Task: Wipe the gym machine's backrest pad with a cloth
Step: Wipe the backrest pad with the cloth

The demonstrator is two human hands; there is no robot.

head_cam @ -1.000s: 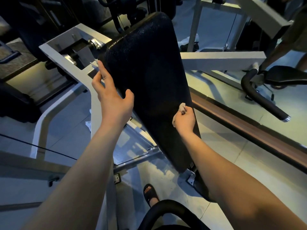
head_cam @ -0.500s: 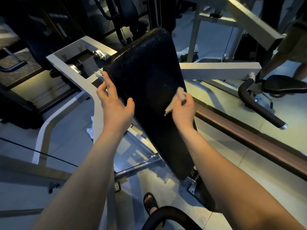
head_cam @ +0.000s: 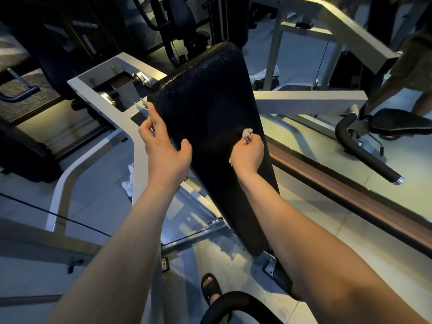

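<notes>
right hand (head_cam: 248, 153) presses cloth (head_cam: 247, 134) (bunched) on backrest pad (head_cam: 205, 94).

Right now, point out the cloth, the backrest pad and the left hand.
cloth (head_cam: 247, 134): head view, its bunched pale tip.
backrest pad (head_cam: 205, 94): head view, upper middle of its black face.
left hand (head_cam: 167, 150): head view, the back of the hand.

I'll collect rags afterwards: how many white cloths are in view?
3. The cloth gripped in the right hand on the backrest pad; a crumpled rag on the floor beside the frame; a far rag beyond the pad. More may be hidden.
</notes>
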